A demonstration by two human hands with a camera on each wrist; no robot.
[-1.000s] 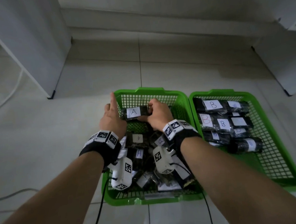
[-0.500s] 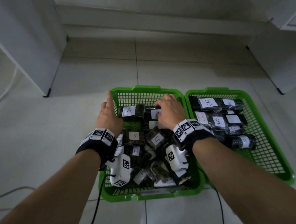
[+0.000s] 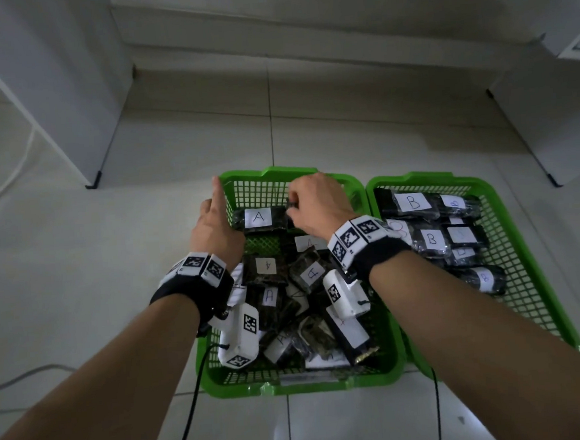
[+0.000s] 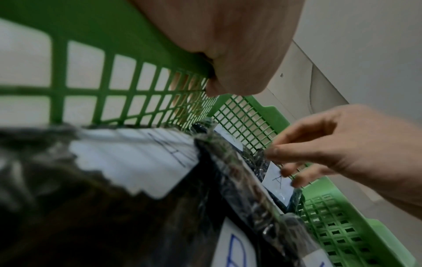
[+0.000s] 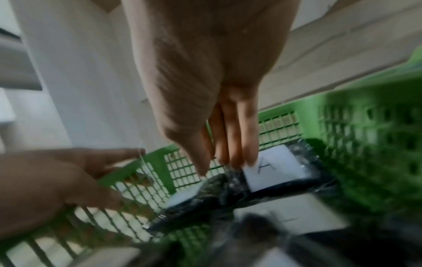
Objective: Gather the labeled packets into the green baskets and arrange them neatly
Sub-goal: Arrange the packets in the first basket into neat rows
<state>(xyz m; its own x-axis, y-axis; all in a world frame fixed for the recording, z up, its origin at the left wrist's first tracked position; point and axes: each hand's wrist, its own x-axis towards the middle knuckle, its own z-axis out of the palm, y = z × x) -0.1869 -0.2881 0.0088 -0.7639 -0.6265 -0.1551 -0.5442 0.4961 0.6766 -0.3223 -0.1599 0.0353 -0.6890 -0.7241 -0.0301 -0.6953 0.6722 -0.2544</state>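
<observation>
My left hand [image 3: 214, 232] rests on the left wall of the left basket [image 3: 303, 385], index finger straight, holding nothing. My right hand [image 3: 318, 205] pinches the crinkled end of a second A packet [image 5: 271, 169] in the far right corner, beside the A packet [image 3: 259, 218] already laid flat along the far wall. Loose A packets [image 3: 305, 304] lie jumbled nearer me; B packets [image 3: 430, 234] sit in rows in the right basket [image 3: 540, 291]. Risk: the thin pinch may slip on glossy film, or my wrist may nudge the neighbouring packet askew.
</observation>
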